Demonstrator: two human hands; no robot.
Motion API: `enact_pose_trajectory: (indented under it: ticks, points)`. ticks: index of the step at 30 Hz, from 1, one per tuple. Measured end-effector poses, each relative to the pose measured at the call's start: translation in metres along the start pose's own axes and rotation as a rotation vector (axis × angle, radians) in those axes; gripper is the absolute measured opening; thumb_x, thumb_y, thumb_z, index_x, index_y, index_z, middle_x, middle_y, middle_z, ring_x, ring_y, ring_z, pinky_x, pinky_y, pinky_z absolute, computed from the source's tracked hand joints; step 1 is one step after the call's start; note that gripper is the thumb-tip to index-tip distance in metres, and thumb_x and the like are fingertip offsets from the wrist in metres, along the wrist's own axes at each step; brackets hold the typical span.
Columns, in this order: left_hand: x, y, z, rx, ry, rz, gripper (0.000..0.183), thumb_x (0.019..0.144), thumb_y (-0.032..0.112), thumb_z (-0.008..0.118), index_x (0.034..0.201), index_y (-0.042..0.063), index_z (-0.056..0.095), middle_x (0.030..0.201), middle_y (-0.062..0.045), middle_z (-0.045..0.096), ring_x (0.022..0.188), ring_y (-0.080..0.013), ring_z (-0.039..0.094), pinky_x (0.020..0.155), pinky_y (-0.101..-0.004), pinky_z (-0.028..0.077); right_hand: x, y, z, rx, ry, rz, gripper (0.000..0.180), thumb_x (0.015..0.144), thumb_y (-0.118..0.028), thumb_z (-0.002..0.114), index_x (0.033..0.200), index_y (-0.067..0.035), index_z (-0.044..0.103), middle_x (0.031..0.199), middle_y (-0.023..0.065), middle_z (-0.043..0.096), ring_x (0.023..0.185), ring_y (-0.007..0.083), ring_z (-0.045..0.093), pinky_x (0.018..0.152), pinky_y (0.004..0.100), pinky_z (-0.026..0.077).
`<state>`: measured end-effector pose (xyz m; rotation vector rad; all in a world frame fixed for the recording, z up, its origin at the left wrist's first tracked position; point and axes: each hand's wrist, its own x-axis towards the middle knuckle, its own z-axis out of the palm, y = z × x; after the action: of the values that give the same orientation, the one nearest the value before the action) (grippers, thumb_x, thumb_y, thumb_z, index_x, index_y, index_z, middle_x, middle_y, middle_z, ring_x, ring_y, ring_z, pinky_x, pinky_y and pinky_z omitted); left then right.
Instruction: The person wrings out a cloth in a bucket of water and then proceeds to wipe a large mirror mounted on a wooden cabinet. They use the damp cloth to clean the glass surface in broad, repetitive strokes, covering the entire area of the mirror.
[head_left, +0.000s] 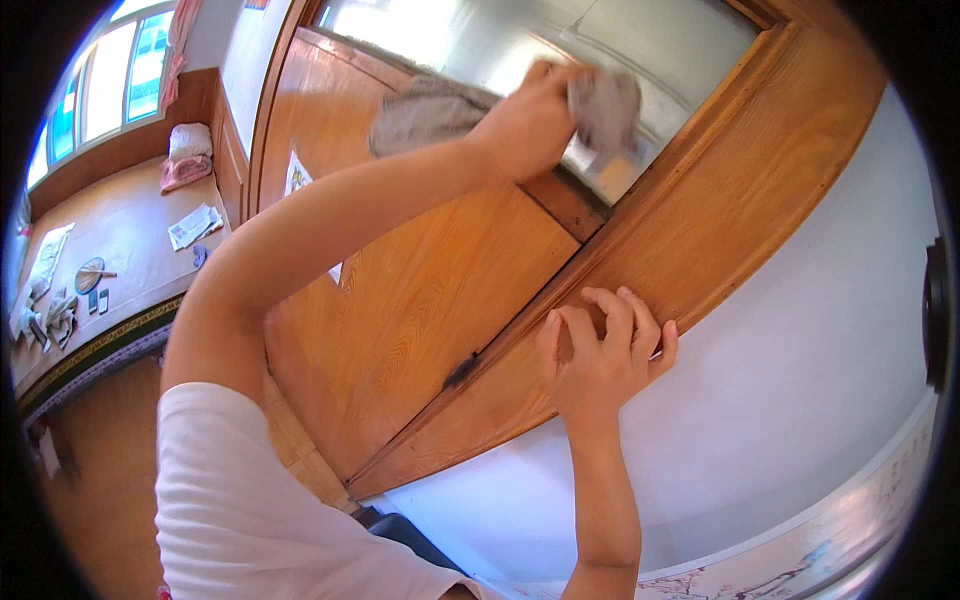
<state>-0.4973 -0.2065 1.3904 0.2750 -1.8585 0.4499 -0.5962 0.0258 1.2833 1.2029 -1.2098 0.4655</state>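
My left hand (536, 120) is raised and grips a grey-brown cloth (607, 112) over the glass pane (675, 52) in the upper part of a wooden door (420, 300). More grey-brown cloth (431, 116) shows on the other side of the wrist, across the door's rail and the lower glass. The hand and cloth are blurred. My right hand (604, 345), holding nothing, rests with spread, bent fingers at the wooden door frame (720, 217), its little finger near the frame's outer edge by the white wall (757, 405).
A dark hinge (461, 370) joins door and frame. At left, a raised platform (142, 217) bears folded bedding (187, 157), papers (195, 226), a hand fan (90, 275) and phone-like devices (97, 301) below a window (112, 67). A black object (934, 315) juts at right.
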Motion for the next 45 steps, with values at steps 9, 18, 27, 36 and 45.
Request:
enact_pose_trajectory:
  ticks: [9, 18, 27, 36, 45]
  points:
    - [0.043, -0.161, -0.012, -0.049, 0.502, -0.493, 0.052, 0.100, 0.024, 0.052, 0.146, 0.001, 0.054, 0.154, -0.028, 0.044, 0.149, -0.0461, 0.028, 0.120, -0.0585, 0.032, 0.006, -0.007, 0.001, 0.083, 0.048, 0.008, 0.019, 0.086, -0.032, 0.071, 0.070, -0.024, 0.063, 0.104, -0.0065, 0.070, 0.115, 0.0180, 0.061, 0.119, 0.0478, 0.024]
    - [0.071, -0.135, 0.060, -0.307, 0.500, -0.827, 0.059, 0.087, 0.016, 0.055, 0.145, 0.008, 0.052, 0.149, -0.036, 0.040, 0.131, -0.0560, 0.041, 0.111, -0.0630, 0.036, 0.008, -0.007, -0.004, 0.097, 0.022, 0.050, 0.019, 0.086, -0.034, 0.071, 0.072, -0.024, 0.064, 0.104, -0.0058, 0.070, 0.114, 0.0190, 0.061, 0.117, 0.0477, 0.025]
    - [0.082, -0.017, -0.012, -0.083, 0.342, 0.170, 0.028, 0.092, 0.015, 0.064, 0.119, 0.012, 0.070, 0.118, -0.018, 0.060, 0.110, -0.0369, 0.062, 0.097, -0.0462, 0.053, 0.003, -0.004, -0.006, 0.054, 0.006, -0.010, 0.018, 0.087, -0.034, 0.070, 0.073, -0.025, 0.065, 0.106, -0.0056, 0.070, 0.116, 0.0195, 0.060, 0.118, 0.0483, 0.024]
    - [-0.031, -0.285, 0.024, 0.201, -0.073, -0.938, 0.057, 0.109, 0.049, 0.034, 0.151, 0.018, 0.056, 0.156, -0.021, 0.051, 0.150, -0.0446, 0.035, 0.120, -0.0595, 0.031, 0.007, -0.013, -0.001, 0.069, 0.013, 0.010, 0.016, 0.085, -0.035, 0.072, 0.074, -0.026, 0.067, 0.106, -0.0074, 0.069, 0.115, 0.0186, 0.059, 0.119, 0.0491, 0.023]
    - [0.113, -0.133, 0.041, -0.101, 0.405, -0.577, 0.034, 0.104, 0.030, 0.053, 0.134, 0.021, 0.065, 0.138, -0.014, 0.056, 0.136, -0.0386, 0.046, 0.111, -0.0604, 0.036, 0.009, -0.012, -0.002, 0.025, -0.010, 0.018, 0.017, 0.085, -0.037, 0.072, 0.073, -0.026, 0.067, 0.104, -0.0073, 0.069, 0.114, 0.0192, 0.060, 0.119, 0.0500, 0.022]
